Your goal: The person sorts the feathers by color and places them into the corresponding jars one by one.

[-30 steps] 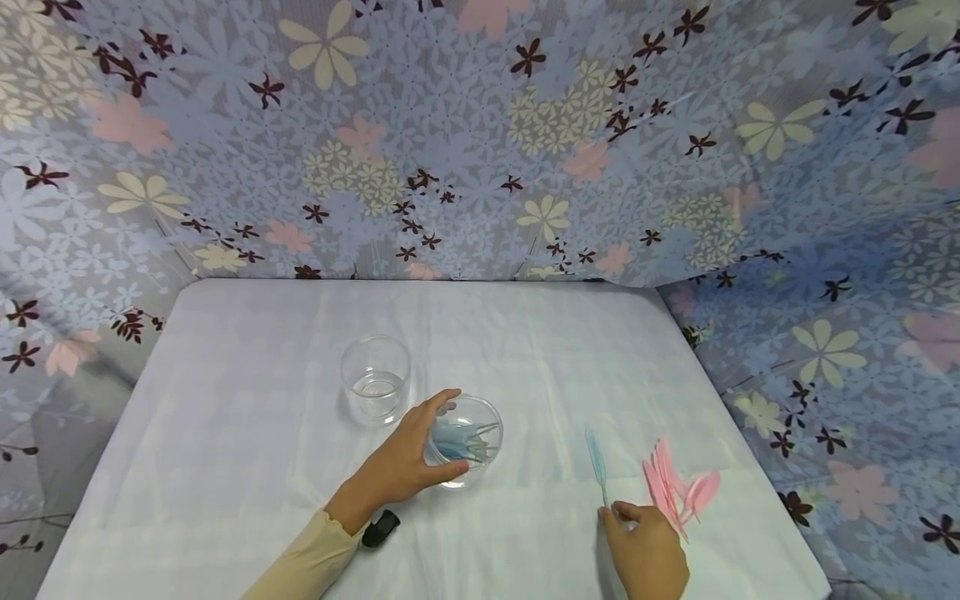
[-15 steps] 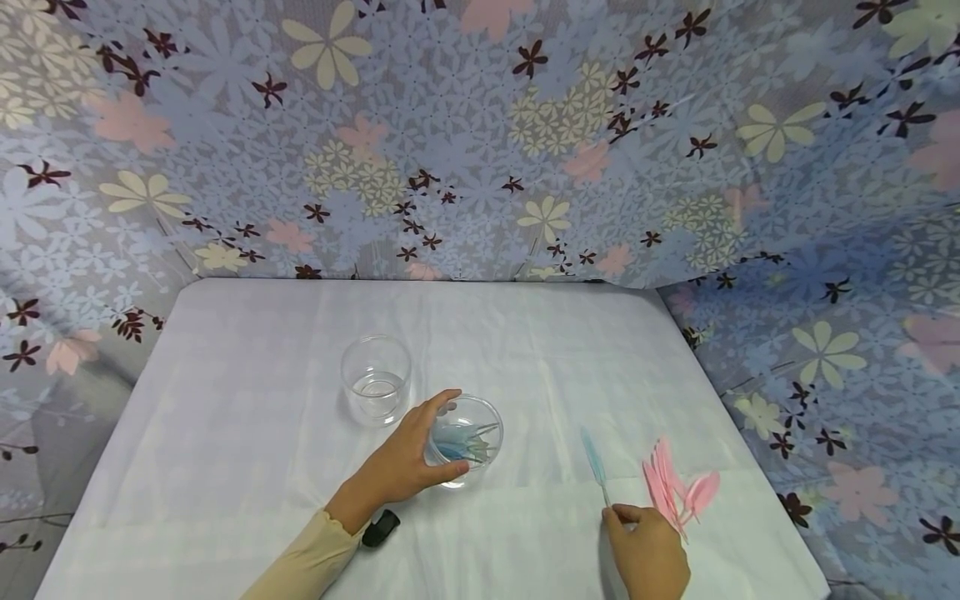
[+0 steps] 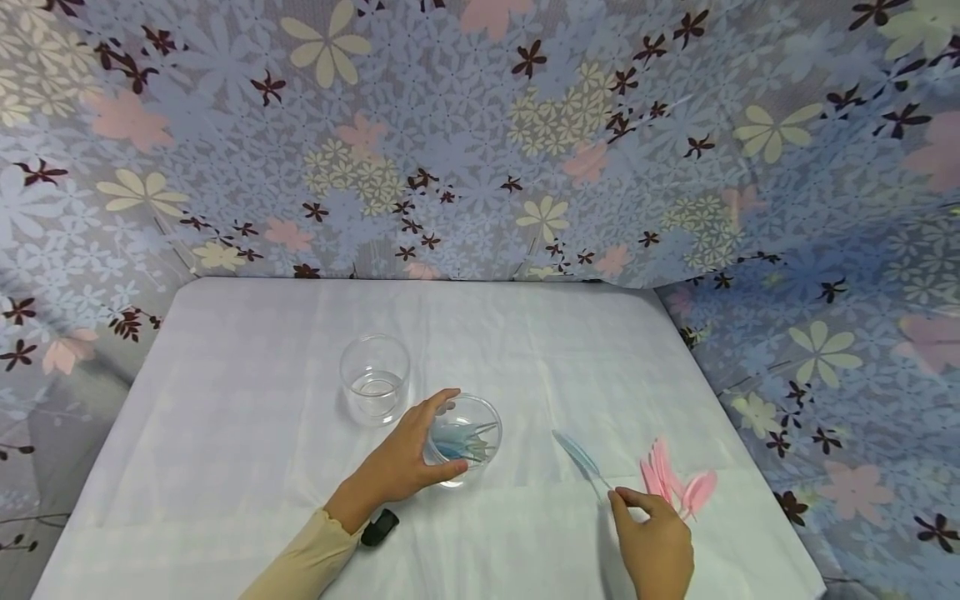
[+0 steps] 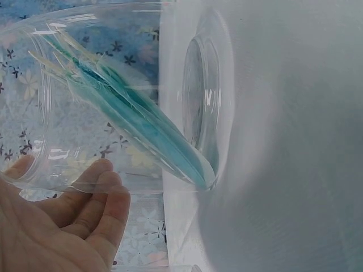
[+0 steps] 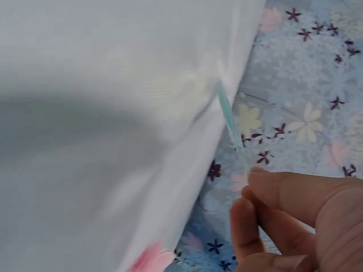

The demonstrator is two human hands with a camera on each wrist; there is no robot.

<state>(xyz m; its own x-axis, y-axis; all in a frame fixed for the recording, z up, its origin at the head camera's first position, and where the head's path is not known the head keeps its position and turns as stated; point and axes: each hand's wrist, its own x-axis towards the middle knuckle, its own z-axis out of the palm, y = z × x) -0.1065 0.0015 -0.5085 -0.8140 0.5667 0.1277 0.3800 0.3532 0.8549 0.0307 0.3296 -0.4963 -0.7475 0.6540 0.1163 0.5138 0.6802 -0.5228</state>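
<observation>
Blue feather [image 3: 576,452]: quill pinched between thumb and forefinger of your right hand [image 3: 656,542]. Clear cup [image 3: 471,407]: gripped by your left hand [image 3: 407,457]; left wrist view alone shows its blue-green feathers [image 4: 142,124] slanting down to the base. Pink feathers [image 3: 658,471]: beside your right hand. Second cup [image 3: 375,367]: beyond your left, on the table [image 3: 247,467].

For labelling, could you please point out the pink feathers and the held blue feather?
Pink feathers [image 3: 661,475], head view: a vane in the bunch.
Held blue feather [image 5: 228,115], right wrist view: its vane's middle.
</observation>
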